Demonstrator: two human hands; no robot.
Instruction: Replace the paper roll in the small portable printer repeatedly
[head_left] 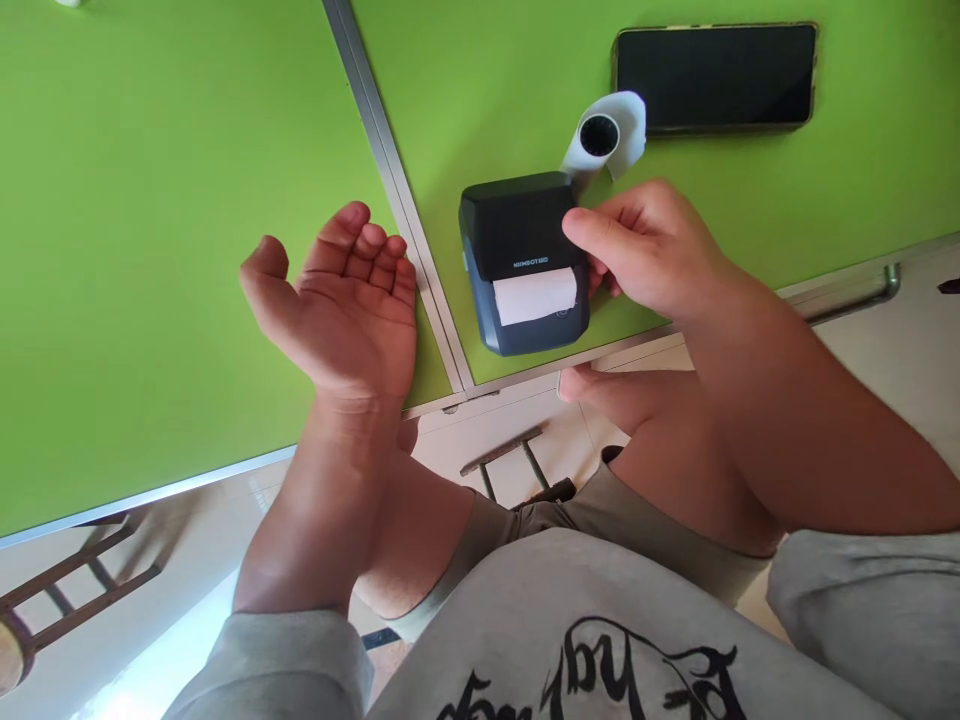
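Right hand (651, 248) grips the printer (517, 232) at its left — paper roll (631, 122) just beyond. Left hand (351, 325) empty, palm up. Looks like a steadying step — next move calls for a firm hold.

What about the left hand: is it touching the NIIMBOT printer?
No, the left hand is palm up, with a metal strip between it and the printer.
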